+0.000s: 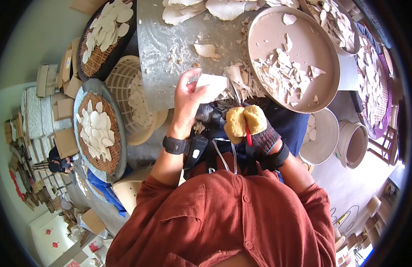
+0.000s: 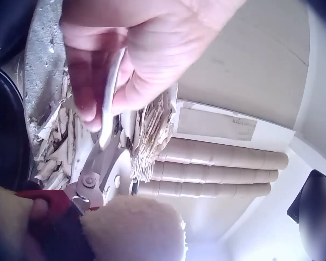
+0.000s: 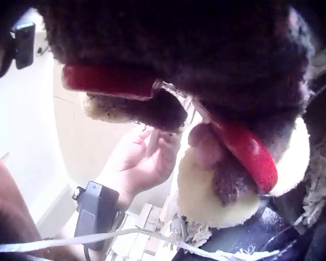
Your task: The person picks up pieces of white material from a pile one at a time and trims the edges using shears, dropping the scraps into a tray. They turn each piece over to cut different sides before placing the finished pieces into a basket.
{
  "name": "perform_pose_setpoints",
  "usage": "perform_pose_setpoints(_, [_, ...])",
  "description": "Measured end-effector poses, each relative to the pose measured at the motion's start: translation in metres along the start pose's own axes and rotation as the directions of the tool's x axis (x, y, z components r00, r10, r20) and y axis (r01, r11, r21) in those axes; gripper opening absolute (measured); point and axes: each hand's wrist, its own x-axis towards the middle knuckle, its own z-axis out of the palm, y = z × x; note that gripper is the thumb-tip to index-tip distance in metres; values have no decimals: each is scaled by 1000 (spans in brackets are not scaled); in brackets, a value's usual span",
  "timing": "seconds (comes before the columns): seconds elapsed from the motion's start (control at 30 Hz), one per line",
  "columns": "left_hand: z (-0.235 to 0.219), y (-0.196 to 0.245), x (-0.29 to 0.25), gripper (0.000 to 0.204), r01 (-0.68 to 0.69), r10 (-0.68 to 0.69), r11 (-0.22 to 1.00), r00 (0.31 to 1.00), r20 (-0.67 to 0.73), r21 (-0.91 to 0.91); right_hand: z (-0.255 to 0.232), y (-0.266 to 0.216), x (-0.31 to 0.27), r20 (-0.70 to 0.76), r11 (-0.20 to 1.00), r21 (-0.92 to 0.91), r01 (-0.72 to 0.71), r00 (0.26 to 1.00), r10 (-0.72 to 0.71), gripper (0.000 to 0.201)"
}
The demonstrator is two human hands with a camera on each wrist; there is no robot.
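In the head view my bare left hand [image 1: 186, 103] pinches a thin white piece [image 1: 211, 88] between thumb and fingers. The left wrist view shows that piece [image 2: 111, 98] edge-on, its lower end at the blades of the shears [image 2: 92, 176]. My gloved right hand [image 1: 262, 136], with yellow padding [image 1: 236, 122] around its fingers, grips the shears by their red handles [image 3: 247, 155]. White scraps [image 1: 241, 80] lie beside the blades. Whether the blades touch the piece cannot be told.
A large round tray [image 1: 338, 66] of broken white pieces stands at the right of the metal table [image 1: 159, 58]. Baskets with white pieces [image 1: 95, 129] stand at the left. Below the tray's right side are a pale bowl [image 1: 328, 138] and a bucket [image 1: 353, 144].
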Motion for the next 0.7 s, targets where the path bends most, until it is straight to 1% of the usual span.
perform_pose_setpoints(0.03, [0,-2,1,40,-47,47,999,998,-50,-1,3,-1,-1,19,955,-282,97,995,-95,28])
perform_pose_setpoints(0.07, [-2,-7,3,41,-95,95,995,990,-100,-1,6,-3,-3,38,823,-540,180,981,-189,33])
perform_pose_setpoints(0.1, [-5,-12,5,41,-141,140,990,979,-150,2,9,-6,-5,30,841,-512,176,982,-187,32])
perform_pose_setpoints(0.13, [-8,-13,7,38,-122,128,991,980,-150,49,11,-10,-7,21,859,-483,172,982,-185,32])
perform_pose_setpoints(0.17, [-9,-11,7,36,-113,117,993,982,-150,35,11,-14,-5,13,875,-453,172,982,-187,31])
perform_pose_setpoints(0.2, [-9,-7,6,34,-109,111,994,983,-149,21,6,-7,-3,145,716,-623,316,946,-291,28])
perform_pose_setpoints(0.27, [-14,-2,5,32,-102,103,995,985,-136,12,1,-2,-3,158,650,-701,295,952,-262,27])
perform_pose_setpoints(0.3, [-22,1,4,33,-117,114,993,985,-127,-12,2,-3,-5,88,839,-520,158,987,-131,27])
perform_pose_setpoints(0.33, [-33,4,2,35,-133,128,990,985,-115,-38,3,-4,-8,14,964,-265,-1,1000,5,27])
perform_pose_setpoints(0.37, [-46,8,1,36,-146,139,987,985,-104,-65,3,-4,-10,-58,990,-6,-139,989,138,26])
perform_pose_setpoints(0.4, [-60,14,-1,39,-196,180,979,961,-210,-57,4,-6,-13,-46,971,158,-177,981,186,30])
perform_pose_setpoints(0.43, [-78,21,-3,42,-242,217,969,924,-314,-43,5,-6,-16,-26,924,318,-212,972,232,35])
perform_pose_setpoints(0.47, [-105,23,-4,44,-316,265,948,854,-447,-41,5,-7,-19,2,848,470,-244,961,275,39])
perform_pose_setpoints(0.5, [-126,24,-5,47,-386,304,922,763,-570,-27,3,-9,-20,100,999,-36,-41,994,44,36])
perform_pose_setpoints(0.53, [-134,28,-8,48,-440,341,898,730,-592,-25,5,-6,-24,50,948,261,-181,983,174,35])
perform_pose_setpoints(0.57, [-137,30,-9,50,-491,376,871,694,-614,-22,9,-3,-28,41,794,538,-282,950,310,34])
perform_pose_setpoints(0.6, [-116,39,-9,45,-427,405,901,760,-508,78,13,-21,-23,42,915,273,-297,954,297,30])
perform_pose_setpoints(0.63, [-96,40,-3,35,-346,362,931,847,-390,114,19,-17,-23,69,978,15,-209,976,207,25])
perform_pose_setpoints(0.67, [-70,40,2,25,-263,304,946,923,-234,191,26,-31,-19,62,966,-188,-179,979,194,22])
perform_pose_setpoints(0.7, [-48,36,7,23,-205,234,931,970,-64,301,33,-47,-15,58,913,-383,-142,983,177,20])
